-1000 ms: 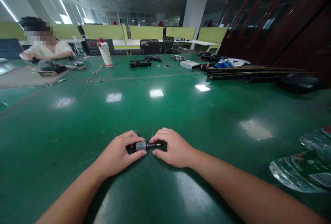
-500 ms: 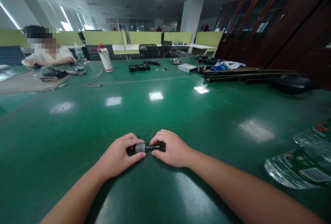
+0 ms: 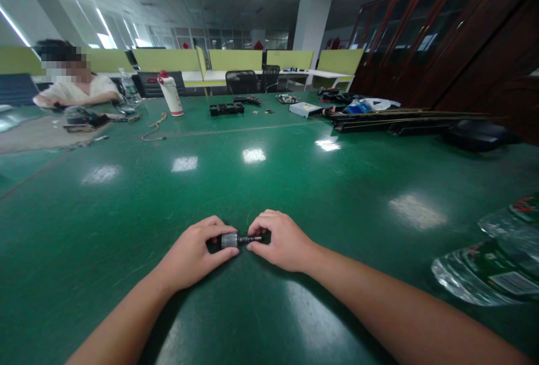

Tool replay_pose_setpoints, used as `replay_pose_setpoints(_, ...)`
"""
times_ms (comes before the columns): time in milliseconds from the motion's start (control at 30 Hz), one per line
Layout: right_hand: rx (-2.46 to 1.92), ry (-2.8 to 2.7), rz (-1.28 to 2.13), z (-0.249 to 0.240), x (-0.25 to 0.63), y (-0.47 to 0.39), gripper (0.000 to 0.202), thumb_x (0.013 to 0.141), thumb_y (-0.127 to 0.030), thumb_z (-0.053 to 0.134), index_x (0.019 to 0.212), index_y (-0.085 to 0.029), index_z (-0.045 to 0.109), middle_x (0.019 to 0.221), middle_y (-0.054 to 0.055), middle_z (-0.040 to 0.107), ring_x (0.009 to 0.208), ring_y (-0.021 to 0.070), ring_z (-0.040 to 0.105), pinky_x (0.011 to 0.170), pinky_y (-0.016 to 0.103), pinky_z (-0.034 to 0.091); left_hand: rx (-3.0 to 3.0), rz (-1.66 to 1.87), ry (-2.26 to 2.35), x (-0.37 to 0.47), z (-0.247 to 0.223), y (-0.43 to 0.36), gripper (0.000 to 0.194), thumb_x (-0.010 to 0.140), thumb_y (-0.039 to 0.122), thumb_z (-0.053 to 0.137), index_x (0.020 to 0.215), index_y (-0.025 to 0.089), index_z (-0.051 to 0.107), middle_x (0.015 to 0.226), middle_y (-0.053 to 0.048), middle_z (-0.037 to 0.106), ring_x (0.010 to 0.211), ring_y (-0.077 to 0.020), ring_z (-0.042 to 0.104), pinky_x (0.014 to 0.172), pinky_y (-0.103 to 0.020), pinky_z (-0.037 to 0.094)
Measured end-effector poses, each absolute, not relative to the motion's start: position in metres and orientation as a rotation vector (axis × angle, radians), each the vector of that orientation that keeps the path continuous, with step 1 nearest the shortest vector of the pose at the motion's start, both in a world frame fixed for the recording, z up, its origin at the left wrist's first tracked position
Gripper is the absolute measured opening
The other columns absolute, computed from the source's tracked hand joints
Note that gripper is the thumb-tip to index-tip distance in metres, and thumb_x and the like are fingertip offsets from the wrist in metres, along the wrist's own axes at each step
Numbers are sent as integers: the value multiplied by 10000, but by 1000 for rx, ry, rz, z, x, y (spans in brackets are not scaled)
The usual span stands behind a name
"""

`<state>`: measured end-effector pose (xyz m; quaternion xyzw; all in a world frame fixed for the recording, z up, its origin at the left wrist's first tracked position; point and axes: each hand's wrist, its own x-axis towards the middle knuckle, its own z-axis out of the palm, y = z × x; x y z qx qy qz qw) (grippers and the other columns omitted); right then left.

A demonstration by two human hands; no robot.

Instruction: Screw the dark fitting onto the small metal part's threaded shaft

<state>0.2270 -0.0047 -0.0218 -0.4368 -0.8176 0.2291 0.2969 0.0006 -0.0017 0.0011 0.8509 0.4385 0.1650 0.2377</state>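
Note:
A small metal part [image 3: 229, 240] lies level just above or on the green tabletop [image 3: 219, 185]. It has a silver-grey cylinder at one end and a thin, dark, ringed stem at the other, pointing right. The thumb and fingers of my left hand [image 3: 191, 250] are closed around the cylinder from the left. From the right, the thumb and forefinger of my right hand [image 3: 282, 241] curl in a pinch to either side of the stem. Whether both fingertips press on it is hard to see. The stem's tip shows inside the curl of that hand.
Large clear plastic bottles [image 3: 484, 275] lie at the right edge. At the back are a white flask [image 3: 172, 95], a cord [image 3: 155, 129], a black frame-like part [image 3: 227, 109], a grey box [image 3: 305, 109] and long dark strips [image 3: 379, 122]. A person [image 3: 80, 92] sits far left.
The fingertips of my right hand have parted very slightly from their earlier place, shifting a touch to the right. My left hand and the metal part stay almost where they were.

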Motion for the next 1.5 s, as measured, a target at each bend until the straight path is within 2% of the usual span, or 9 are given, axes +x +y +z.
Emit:
replay_pose_setpoints(467,-1301,-2136,507,-21,228,-4,67,749,-175,700,808,-195,675,802,12,664,821,170,565,768,310,394,2317,490,1252,1,1,-2,247,869,398,642,1043,249,733,920,-27,667,830,-186,619,771,-292,471)
replay_pose_setpoints(733,-1519,-2010,382,-20,232,-3,77,738,-184,683,802,-227,685,847,6,667,809,173,575,718,305,387,2322,530,1272,1,0,-1,269,870,421,630,1032,236,739,915,-38,680,820,-189,624,763,-302,481)
replay_pose_setpoints(1067,-1442,-2009,434,-21,233,-3,114,728,-160,677,814,-226,712,862,13,676,787,164,580,689,286,422,2320,532,1270,2,1,-1,277,873,425,623,1029,228,739,908,-43,677,808,-188,617,756,-304,483)
replay_pose_setpoints(1167,-1338,-2038,555,-23,232,-1,162,746,-136,680,871,-222,734,867,14,700,780,157,591,715,285,441,2324,533,1270,1,0,0,275,873,426,623,1029,231,739,904,-41,676,803,-186,615,753,-301,480)
replay_pose_setpoints(1333,-1196,-2048,749,-25,229,-1,348,764,-88,666,1079,-229,706,879,-9,739,698,119,603,726,267,460,2328,514,1222,-1,-2,0,274,864,405,634,1058,238,731,929,-39,669,798,-177,612,732,-283,480)
replay_pose_setpoints(1500,-1138,-2078,760,-22,228,-3,323,769,-114,674,1070,-229,702,874,-16,746,711,122,623,746,268,464,2319,494,1193,-1,-2,0,269,858,390,651,1075,248,724,939,-33,656,801,-172,612,735,-275,480)
